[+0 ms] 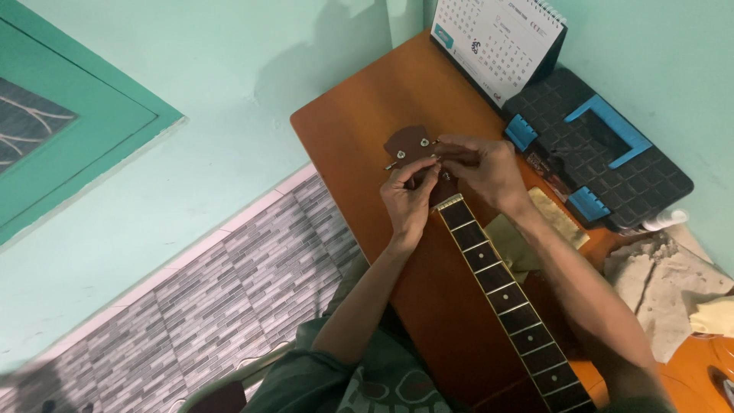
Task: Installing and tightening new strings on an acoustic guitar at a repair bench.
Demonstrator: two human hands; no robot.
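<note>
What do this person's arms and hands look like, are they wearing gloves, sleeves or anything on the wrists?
Both the left hand and the right hand are bare: no gloves, and no rings, watch or bands that I can make out. The forearms are uncovered up to the elbows, so no long sleeves. Low in the frame a dark green garment with a pale pattern shows, apparently the person's clothing.
</note>
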